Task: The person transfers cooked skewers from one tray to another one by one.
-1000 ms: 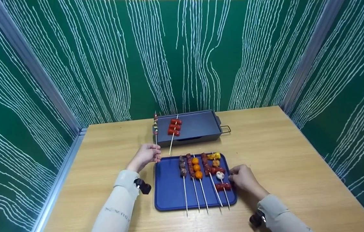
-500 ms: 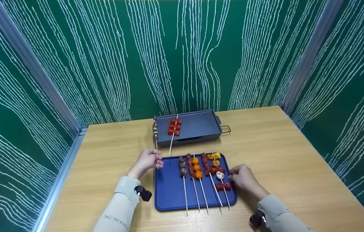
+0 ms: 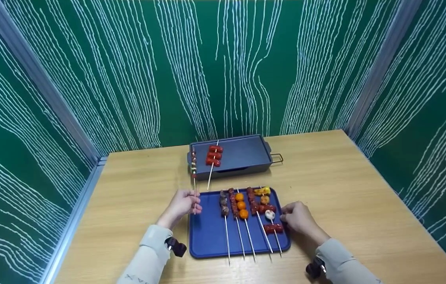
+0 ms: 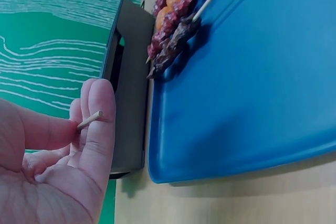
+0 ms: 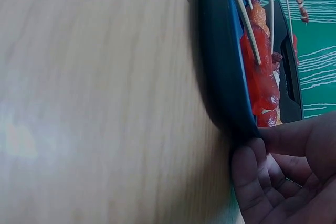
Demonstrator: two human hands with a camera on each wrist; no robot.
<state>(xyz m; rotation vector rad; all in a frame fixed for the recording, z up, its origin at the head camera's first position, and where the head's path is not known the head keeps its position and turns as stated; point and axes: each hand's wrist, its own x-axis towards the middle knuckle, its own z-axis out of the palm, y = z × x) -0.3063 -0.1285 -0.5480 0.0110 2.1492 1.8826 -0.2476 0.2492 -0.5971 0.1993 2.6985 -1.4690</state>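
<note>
My left hand (image 3: 181, 207) pinches the bare stick of a skewer (image 3: 194, 165) strung with small red, white and green pieces. Its food end is over the left edge of the dark grill (image 3: 242, 152); contact there cannot be made out. In the left wrist view, the stick's end (image 4: 90, 120) pokes out between thumb and fingers. At the right side of the blue tray (image 3: 207, 236), my right hand (image 3: 299, 219) grips the rim, thumb above and fingers against the outside (image 5: 249, 177). A skewer of red sausages (image 3: 214, 155) lies on the grill.
Several skewers lie on the tray: dark meat (image 3: 224, 204), red meat (image 3: 233, 203), orange balls (image 3: 241, 206), another red meat one (image 3: 252, 201) and a mixed one (image 3: 269, 215). Their sticks overhang the near rim. A wire handle (image 3: 277, 158) juts from the grill. Green walls enclose the wooden table (image 3: 136, 169).
My left hand has drawn back toward me and slightly right, bringing the skewer lower over the grill's left edge. The right hand and the tray have stayed put.
</note>
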